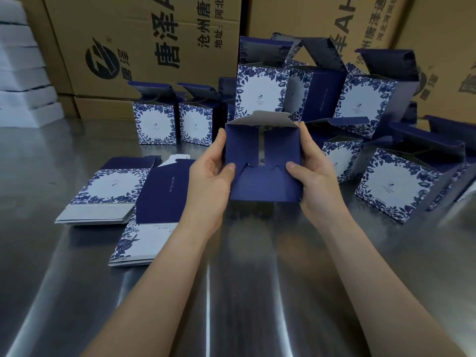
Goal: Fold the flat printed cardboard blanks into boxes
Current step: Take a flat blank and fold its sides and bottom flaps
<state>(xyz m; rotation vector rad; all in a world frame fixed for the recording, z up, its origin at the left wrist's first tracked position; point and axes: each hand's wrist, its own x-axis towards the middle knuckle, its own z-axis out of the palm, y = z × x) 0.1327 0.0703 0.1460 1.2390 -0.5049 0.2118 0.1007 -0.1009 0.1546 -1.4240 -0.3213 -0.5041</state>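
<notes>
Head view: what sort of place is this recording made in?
Probably a packing station in a warehouse or small factory: a steel table, big printed shipping cartons stacked behind it, folded boxes, a half-folded box and piles of flat blanks.

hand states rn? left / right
Left hand: holding the left side of the half-folded box, thumb on its bottom flaps.
Right hand: holding the box's right side, thumb on the flaps too.
</notes>
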